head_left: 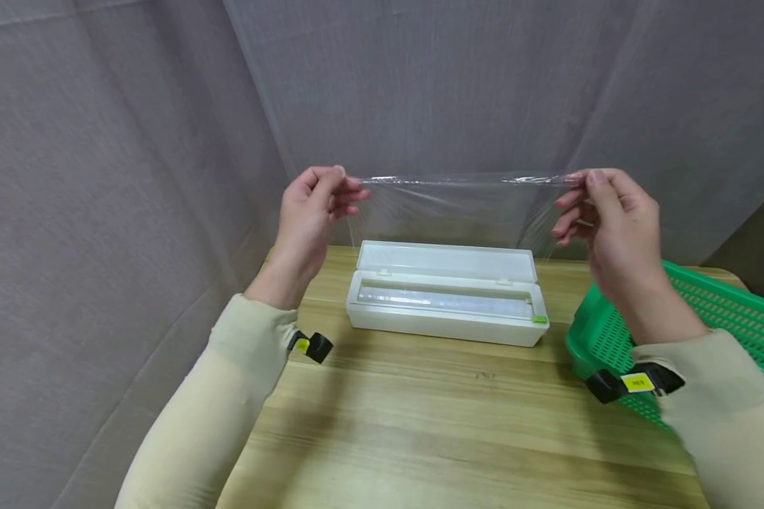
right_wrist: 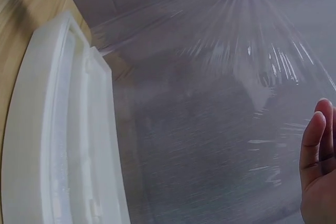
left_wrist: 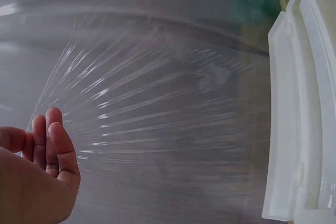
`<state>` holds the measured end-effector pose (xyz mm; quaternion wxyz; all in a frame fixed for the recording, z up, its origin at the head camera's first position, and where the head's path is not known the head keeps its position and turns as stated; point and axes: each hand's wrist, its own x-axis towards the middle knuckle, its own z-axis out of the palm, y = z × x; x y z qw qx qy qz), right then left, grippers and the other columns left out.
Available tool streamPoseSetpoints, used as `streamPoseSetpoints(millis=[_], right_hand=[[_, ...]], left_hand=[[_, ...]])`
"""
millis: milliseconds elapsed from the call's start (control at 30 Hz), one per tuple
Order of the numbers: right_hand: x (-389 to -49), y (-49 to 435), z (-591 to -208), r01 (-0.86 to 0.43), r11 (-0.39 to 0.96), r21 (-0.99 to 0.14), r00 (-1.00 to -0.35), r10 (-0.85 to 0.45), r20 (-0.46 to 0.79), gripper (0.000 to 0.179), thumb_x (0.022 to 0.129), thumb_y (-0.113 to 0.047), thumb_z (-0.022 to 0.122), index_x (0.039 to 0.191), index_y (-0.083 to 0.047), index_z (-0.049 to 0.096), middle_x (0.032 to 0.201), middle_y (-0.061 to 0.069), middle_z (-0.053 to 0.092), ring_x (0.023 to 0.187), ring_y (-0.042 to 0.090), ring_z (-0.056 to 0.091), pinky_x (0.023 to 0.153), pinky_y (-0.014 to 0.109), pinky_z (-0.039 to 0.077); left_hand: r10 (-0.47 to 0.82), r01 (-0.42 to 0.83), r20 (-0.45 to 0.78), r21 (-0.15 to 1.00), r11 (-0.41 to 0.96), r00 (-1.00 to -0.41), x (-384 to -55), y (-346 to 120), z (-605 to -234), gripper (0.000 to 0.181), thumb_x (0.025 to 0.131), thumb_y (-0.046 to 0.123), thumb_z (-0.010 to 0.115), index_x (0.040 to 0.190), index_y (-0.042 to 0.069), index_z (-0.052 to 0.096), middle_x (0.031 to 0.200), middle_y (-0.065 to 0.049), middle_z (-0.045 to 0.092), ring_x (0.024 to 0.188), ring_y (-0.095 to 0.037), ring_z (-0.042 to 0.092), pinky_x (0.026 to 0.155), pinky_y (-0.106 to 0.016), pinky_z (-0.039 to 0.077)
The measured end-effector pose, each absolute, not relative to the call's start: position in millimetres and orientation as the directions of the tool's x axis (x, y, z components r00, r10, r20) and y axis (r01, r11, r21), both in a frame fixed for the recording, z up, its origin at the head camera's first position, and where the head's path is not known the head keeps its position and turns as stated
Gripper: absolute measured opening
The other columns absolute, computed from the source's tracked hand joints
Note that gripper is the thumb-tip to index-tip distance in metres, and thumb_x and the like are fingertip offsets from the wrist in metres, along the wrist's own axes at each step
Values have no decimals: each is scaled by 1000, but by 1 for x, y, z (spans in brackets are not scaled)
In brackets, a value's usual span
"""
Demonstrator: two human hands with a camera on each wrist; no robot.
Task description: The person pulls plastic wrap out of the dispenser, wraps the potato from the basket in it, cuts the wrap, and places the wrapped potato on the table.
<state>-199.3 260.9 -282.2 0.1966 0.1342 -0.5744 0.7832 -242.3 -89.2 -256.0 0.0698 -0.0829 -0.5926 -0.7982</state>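
Note:
A sheet of clear plastic wrap [head_left: 446, 205] is stretched in the air between both hands, above and behind a white wrap dispenser box [head_left: 446, 329]. My left hand [head_left: 312, 212] pinches one upper corner between thumb and index finger. At the opposite corner, my right hand [head_left: 620, 223] pinches the wrap the same way. The box lid [head_left: 446, 261] stands raised, and a roll of wrap [head_left: 439, 300] lies inside. Creases fan out from the left hand [left_wrist: 47, 166] across the film in the left wrist view. In the right wrist view the right hand [right_wrist: 320, 166] is partly cut off.
A green perforated plastic basket [head_left: 586, 353] sits at the right of the wooden table [head_left: 446, 424], beneath the right forearm. A small green slider [head_left: 539, 319] is on the box's right end. Grey curtains [head_left: 433, 85] hang behind and to the left.

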Motion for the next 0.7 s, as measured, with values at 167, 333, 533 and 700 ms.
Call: streamPoseSetpoints(millis=[167, 333, 533, 700], right_hand=[[-191, 261, -276, -480, -253, -840, -877, 152, 456, 29, 109, -20, 63, 118, 7, 66, 92, 13, 71, 61, 21, 66, 56, 24, 58], [-184, 259, -272, -507, -236, -829, -862, 135, 489, 31, 108, -22, 64, 118, 7, 66, 91, 14, 70, 62, 21, 65, 57, 23, 58], [-176, 261, -273, -513, -278, -812, -856, 100, 507, 30, 109, -19, 62, 115, 11, 64, 89, 16, 70, 61, 23, 64, 57, 25, 59], [-163, 269, -280, -521, -291, -802, -846, 51, 531, 27, 111, -12, 56, 113, 15, 62, 91, 17, 70, 63, 24, 66, 60, 25, 61]], left_hand=[[-7, 247, 255, 929, -275, -967, -234, -93, -251, 14, 111, 12, 57, 100, 9, 64, 93, -4, 76, 86, -16, 77, 74, -27, 59], [3, 278, 291, 919, -281, -957, -224, -98, -248, 14, 110, 9, 58, 97, 9, 64, 91, -3, 76, 85, -17, 77, 73, -26, 59], [13, 308, 321, 918, -252, -947, -214, -104, -249, 14, 109, 9, 59, 96, 9, 65, 89, -3, 76, 82, -18, 77, 73, -27, 58], [38, 340, 350, 926, -162, -936, -202, -112, -253, 15, 108, 8, 58, 96, 10, 65, 87, -2, 77, 80, -17, 77, 77, -30, 62]])
